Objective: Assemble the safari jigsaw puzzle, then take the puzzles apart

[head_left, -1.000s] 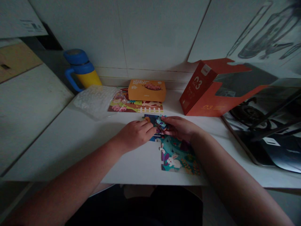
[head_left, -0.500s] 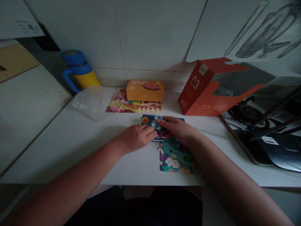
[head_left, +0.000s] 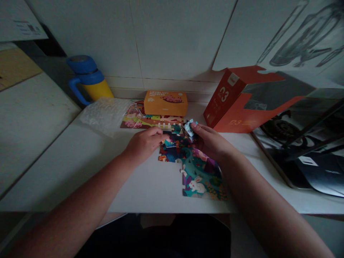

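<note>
A partly joined jigsaw puzzle [head_left: 197, 172], dark teal and purple with a white rabbit at its near edge, lies flat on the white table. At its far left part, my left hand [head_left: 143, 145] pinches a small puzzle piece [head_left: 169, 143] just over the joined pieces. My right hand [head_left: 213, 141] is closed on a small bunch of loose puzzle pieces [head_left: 189, 130], thumb on top, above the puzzle's far side. How many pieces it holds I cannot tell. The right fingers are mostly hidden under the bunch.
Behind the puzzle, an orange puzzle box [head_left: 166, 103] rests on a farm-picture puzzle [head_left: 139, 122]. Clear plastic wrap [head_left: 103, 116] and a blue and yellow jug [head_left: 91, 80] stand to the left. At the right are a red-orange carton [head_left: 228, 100] and a black stove [head_left: 295, 154].
My hands have moved apart. The left has gone left and slightly away with a piece, while the right has raised its bunch of pieces away from me, uncovering more of the puzzle.
</note>
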The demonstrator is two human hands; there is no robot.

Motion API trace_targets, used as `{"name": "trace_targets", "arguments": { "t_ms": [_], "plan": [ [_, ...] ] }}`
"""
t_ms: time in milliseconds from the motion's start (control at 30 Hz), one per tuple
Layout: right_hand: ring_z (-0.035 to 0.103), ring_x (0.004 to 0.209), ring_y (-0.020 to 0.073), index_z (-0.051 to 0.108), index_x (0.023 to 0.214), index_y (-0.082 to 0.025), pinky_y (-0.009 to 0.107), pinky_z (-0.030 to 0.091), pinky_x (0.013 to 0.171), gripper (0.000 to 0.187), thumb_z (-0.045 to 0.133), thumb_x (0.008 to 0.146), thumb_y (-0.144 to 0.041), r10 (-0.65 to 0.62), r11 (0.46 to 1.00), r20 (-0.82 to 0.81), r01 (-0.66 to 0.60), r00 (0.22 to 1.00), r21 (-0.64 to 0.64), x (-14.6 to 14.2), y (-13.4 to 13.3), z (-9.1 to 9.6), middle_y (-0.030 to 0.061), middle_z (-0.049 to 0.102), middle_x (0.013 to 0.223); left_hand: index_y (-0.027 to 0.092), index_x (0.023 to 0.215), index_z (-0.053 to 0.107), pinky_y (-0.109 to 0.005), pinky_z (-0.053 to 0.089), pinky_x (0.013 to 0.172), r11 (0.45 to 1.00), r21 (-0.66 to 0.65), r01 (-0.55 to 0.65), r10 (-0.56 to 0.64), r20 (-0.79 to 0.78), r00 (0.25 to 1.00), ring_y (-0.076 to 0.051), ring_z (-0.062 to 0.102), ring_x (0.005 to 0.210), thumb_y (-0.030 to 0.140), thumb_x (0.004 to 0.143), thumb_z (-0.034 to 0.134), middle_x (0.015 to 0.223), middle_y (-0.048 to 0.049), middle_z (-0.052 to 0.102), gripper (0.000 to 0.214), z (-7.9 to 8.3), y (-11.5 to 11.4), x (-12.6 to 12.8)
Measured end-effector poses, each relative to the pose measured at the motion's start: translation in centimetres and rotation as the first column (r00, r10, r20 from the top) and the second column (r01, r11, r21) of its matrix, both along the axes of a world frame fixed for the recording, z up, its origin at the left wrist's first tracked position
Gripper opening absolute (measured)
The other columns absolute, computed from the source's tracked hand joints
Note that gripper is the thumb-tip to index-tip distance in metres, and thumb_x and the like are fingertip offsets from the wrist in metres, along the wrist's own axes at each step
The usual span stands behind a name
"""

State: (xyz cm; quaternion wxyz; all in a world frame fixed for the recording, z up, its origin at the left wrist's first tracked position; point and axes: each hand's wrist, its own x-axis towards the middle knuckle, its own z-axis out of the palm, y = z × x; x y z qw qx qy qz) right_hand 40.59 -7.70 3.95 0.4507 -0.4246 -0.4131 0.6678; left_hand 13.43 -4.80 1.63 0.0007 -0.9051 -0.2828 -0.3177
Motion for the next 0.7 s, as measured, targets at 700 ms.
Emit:
{"name": "trace_targets", "arguments": {
  "t_ms": [700],
  "plan": [
    [0.058,0.069,0.0101,0.071,0.105,-0.019,0.019,0.053,0.056,0.037,0.083,0.088,-0.049,0.153,0.984,-0.11,-0.161,0.982,-0.07,-2.1,-0.6,-1.5,0.0009,0.065,0.089,0.018,0.12,0.072,-0.036,0.059,0.094,0.984,-0.128,-0.124,0.144,0.162,0.976,-0.022,0.073,0.104,-0.004,0.083,0.065,0.114,-0.0086,0.077,0.044,0.1,-1.3,2.1]
  ]
}}
